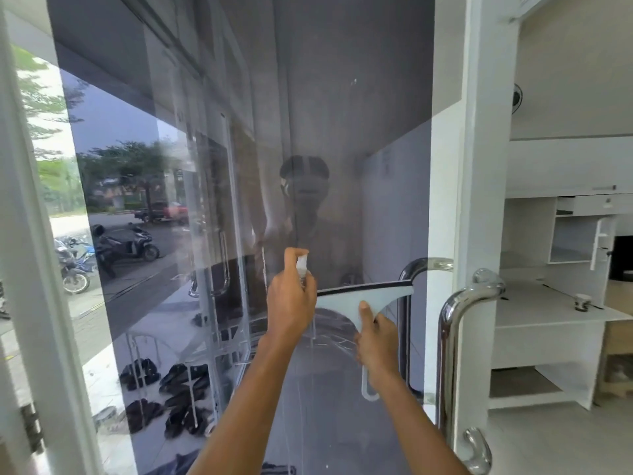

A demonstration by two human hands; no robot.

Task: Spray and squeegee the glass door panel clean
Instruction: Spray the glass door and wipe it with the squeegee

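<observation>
I've got the pale floor [548,443] running along the right of my feed, and a white counter [534,317] stands on it. One small round metal piece [583,302] sits on the countertop near the back; I can't make out what it is. Low at the far right edge, a brown wooden box [618,358] sits just beside the counter. Over in the glass door panel [308,132] I see a wire shoe rack [205,365], with dark shoes [178,375] lying along its tiers.
</observation>
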